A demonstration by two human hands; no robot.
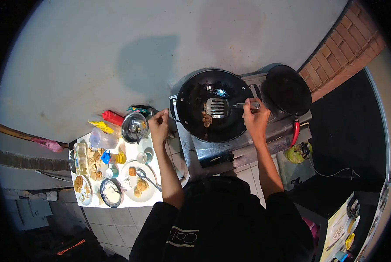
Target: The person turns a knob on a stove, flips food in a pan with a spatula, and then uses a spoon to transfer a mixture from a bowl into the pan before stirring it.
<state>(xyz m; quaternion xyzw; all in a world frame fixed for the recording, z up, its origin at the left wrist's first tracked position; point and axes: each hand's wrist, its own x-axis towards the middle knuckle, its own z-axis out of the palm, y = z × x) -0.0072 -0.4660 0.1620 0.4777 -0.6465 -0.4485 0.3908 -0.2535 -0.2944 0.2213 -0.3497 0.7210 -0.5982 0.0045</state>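
While the spatula is clasped in the right hand, food is best lifted gently; grip of left hand unclear.

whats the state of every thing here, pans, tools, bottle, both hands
wok, on the stove, few food pieces inside
spatula, blade down in the wok by the food
right hand, shut on the spatula handle
left hand, raised by the wok's rim, fingers pinched, grip unclear
black pan, on the stove, looks empty
red bottle, lying on its side
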